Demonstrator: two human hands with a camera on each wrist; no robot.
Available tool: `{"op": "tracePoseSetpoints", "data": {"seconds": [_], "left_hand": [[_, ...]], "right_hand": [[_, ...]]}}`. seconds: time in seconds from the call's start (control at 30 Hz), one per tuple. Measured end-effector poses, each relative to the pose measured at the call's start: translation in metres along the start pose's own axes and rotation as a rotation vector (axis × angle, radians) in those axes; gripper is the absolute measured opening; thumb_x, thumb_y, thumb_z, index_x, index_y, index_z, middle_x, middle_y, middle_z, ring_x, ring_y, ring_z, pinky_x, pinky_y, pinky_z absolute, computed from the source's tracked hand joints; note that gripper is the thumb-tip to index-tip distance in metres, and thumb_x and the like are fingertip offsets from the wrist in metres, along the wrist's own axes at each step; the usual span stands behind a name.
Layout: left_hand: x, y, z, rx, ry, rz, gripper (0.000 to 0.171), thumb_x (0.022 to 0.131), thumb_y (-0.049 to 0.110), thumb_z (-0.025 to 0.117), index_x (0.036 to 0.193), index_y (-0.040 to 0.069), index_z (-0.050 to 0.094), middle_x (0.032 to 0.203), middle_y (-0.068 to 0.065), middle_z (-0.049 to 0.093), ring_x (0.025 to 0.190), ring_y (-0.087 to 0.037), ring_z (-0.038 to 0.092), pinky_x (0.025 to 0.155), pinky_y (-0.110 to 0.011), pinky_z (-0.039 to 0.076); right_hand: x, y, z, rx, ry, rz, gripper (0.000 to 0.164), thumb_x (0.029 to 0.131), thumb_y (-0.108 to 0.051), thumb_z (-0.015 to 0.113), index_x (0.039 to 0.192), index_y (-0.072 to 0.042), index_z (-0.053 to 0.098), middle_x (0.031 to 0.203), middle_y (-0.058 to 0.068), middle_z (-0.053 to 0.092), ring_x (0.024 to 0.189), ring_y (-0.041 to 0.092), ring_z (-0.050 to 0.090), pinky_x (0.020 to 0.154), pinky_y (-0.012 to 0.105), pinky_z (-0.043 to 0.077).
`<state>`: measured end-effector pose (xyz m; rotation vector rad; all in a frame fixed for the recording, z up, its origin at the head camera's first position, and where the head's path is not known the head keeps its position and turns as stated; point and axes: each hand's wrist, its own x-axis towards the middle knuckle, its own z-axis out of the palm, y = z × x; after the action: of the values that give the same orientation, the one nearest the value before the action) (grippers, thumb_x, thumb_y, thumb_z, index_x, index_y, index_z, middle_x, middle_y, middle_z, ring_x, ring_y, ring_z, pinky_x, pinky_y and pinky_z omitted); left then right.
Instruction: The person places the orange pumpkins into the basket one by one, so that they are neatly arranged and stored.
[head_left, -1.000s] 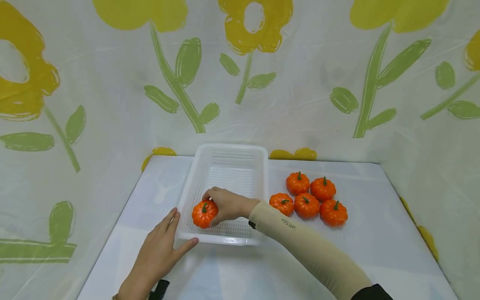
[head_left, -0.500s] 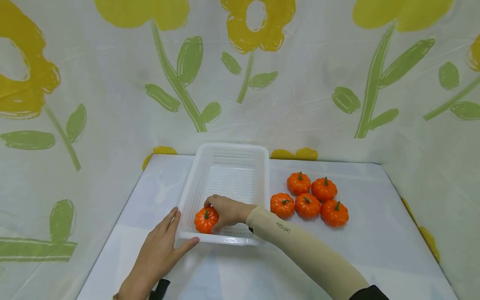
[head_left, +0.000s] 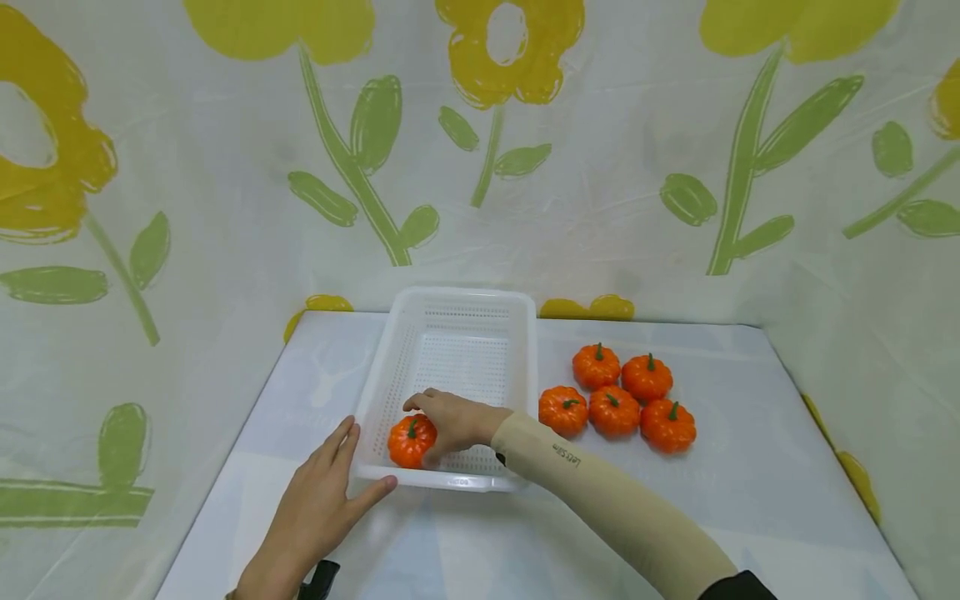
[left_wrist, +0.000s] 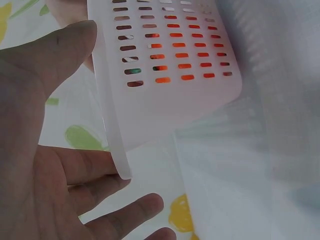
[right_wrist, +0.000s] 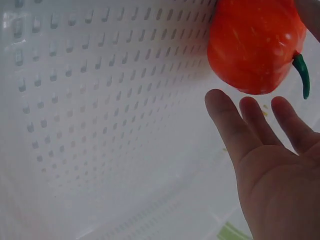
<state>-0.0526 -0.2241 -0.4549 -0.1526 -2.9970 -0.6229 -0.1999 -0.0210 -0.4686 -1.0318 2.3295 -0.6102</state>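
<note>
Pumpkin (head_left: 412, 442): basket's (head_left: 465, 358) near-left corner.
Right grip (head_left: 456, 418): fingers spread clear, thumb contact unclear; should lift straight up.
Left grip (head_left: 318, 496): spread, clasping nothing; should steady rim (left_wrist: 106, 100) lightly.

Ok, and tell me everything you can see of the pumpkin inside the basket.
The pumpkin is orange, squat and ribbed, with glossy skin that looks like plastic and a curved green stem on top. It sits upright in the near left corner of the white perforated basket. The right hand is beside it; the fingers show a gap, but whether the thumb touches it is unclear.
</note>
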Motion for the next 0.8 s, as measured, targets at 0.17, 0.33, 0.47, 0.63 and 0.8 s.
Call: {"op": "tracePoseSetpoints", "data": {"seconds": [0.17, 0.33, 0.47, 0.63, 0.8], "left_hand": [[0.001, -0.001, 0.0, 0.011, -0.008, -0.004, 0.103, 0.089, 0.07, 0.062, 0.15, -0.009, 0.039, 0.159, -0.023, 0.034, 0.133, -0.049, 0.046, 0.103, -0.065, 0.043], [0.002, -0.001, 0.001, 0.007, -0.019, -0.018, 0.104, 0.088, 0.072, 0.061, 0.151, -0.009, 0.039, 0.16, -0.022, 0.033, 0.133, -0.05, 0.046, 0.103, -0.066, 0.043], [0.002, 0.0, 0.001, 0.013, -0.027, -0.03, 0.105, 0.088, 0.073, 0.06, 0.151, -0.008, 0.038, 0.16, -0.022, 0.033, 0.133, -0.05, 0.045, 0.102, -0.067, 0.042], [0.002, 0.001, 0.0, 0.013, -0.025, -0.031, 0.105, 0.087, 0.074, 0.06, 0.151, -0.007, 0.039, 0.16, -0.022, 0.033, 0.134, -0.05, 0.045, 0.103, -0.067, 0.042], [0.001, 0.001, 0.0, 0.003, -0.024, -0.03, 0.105, 0.087, 0.073, 0.061, 0.151, -0.007, 0.039, 0.16, -0.022, 0.032, 0.134, -0.05, 0.044, 0.104, -0.067, 0.041]], "right_hand": [[-0.007, -0.005, -0.011, 0.037, 0.015, 0.002, 0.082, 0.08, -0.028, 0.088, 0.149, -0.015, 0.045, 0.144, 0.006, 0.05, 0.129, 0.019, 0.051, 0.108, 0.035, 0.046], [-0.021, -0.01, -0.026, 0.059, 0.048, -0.029, 0.08, 0.084, -0.032, 0.085, 0.151, -0.016, 0.044, 0.148, 0.005, 0.049, 0.132, 0.022, 0.05, 0.109, 0.036, 0.045], [-0.037, -0.013, -0.037, 0.065, 0.097, -0.058, 0.079, 0.085, -0.037, 0.084, 0.151, -0.018, 0.045, 0.148, -0.002, 0.049, 0.132, 0.017, 0.05, 0.108, 0.033, 0.045], [-0.063, -0.009, -0.049, 0.071, 0.213, -0.087, 0.075, 0.087, -0.036, 0.082, 0.151, -0.018, 0.046, 0.149, -0.002, 0.049, 0.131, 0.018, 0.05, 0.107, 0.035, 0.047], [-0.09, 0.008, -0.049, 0.099, 0.327, -0.08, 0.071, 0.088, -0.034, 0.082, 0.149, -0.019, 0.048, 0.147, -0.002, 0.05, 0.13, 0.018, 0.051, 0.104, 0.036, 0.049]]}}
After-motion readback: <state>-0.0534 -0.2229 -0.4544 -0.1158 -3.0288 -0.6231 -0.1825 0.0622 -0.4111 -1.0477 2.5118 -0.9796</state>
